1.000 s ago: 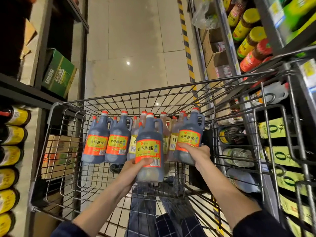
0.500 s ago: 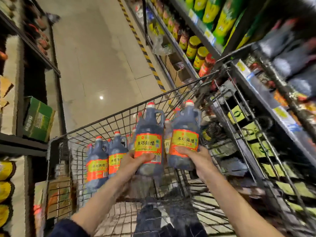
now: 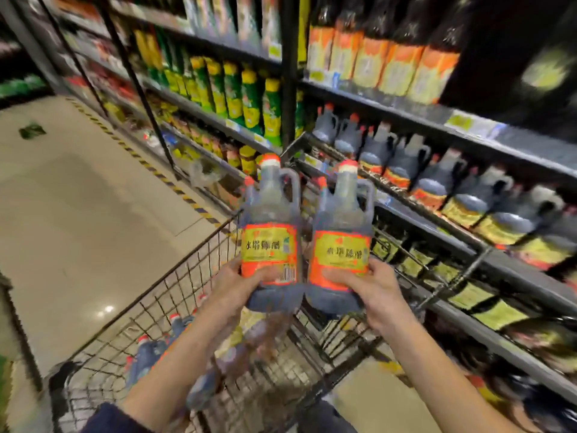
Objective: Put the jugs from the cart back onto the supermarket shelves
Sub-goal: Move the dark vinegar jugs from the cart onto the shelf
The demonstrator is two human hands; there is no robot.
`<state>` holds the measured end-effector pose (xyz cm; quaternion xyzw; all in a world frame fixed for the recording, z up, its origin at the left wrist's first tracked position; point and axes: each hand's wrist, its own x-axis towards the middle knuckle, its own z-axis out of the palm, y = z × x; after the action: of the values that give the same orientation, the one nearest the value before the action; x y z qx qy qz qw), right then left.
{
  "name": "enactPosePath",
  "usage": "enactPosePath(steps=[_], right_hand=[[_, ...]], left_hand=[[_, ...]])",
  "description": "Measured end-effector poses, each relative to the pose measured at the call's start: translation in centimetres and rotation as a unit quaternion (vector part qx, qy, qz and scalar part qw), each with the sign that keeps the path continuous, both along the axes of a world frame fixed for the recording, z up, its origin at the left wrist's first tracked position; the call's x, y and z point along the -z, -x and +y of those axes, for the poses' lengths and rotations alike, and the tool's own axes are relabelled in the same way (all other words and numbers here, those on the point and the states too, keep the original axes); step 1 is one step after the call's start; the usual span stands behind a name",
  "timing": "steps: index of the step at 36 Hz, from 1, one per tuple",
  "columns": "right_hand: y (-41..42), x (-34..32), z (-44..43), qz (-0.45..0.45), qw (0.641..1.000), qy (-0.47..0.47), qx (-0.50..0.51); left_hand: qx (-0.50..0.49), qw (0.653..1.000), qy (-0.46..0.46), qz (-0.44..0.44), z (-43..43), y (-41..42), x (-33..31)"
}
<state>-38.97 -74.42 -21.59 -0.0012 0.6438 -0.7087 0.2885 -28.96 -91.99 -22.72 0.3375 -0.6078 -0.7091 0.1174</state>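
Two dark vinegar jugs with red caps and orange-yellow labels are held up side by side above the wire cart (image 3: 193, 270). My left hand (image 3: 240, 285) grips the left jug (image 3: 271, 232) low on its body. My right hand (image 3: 371, 292) grips the right jug (image 3: 342, 242) the same way. Both jugs are upright, in front of the shelf (image 3: 437, 220) on the right that carries a row of matching jugs (image 3: 402, 164). More jugs (image 3: 150, 354) lie low in the cart, blurred.
Shelves of green and yellow bottles (image 3: 237, 98) run along the aisle's right side, with orange-labelled dark bottles (image 3: 390, 64) on the shelf above the jugs. A tiled floor (image 3: 78, 214) with a black-yellow stripe stretches to the left. The picture is motion-blurred.
Both hands lifted their jugs out of the cart and up. The view swung right, toward the shelf with the matching jugs.
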Motion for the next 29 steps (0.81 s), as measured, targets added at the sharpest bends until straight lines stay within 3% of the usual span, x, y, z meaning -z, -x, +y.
enactPosePath(steps=[14,29], right_hand=[[1.9,-6.6,13.6,0.184,0.968,-0.011,0.17],[4.5,-10.7,33.6,0.273,0.91,-0.053,0.308]], left_hand=[[0.165,0.975,0.039,0.141,11.3,7.4,-6.9],[0.288,0.918,-0.014,0.273,31.1,15.8,-10.7]])
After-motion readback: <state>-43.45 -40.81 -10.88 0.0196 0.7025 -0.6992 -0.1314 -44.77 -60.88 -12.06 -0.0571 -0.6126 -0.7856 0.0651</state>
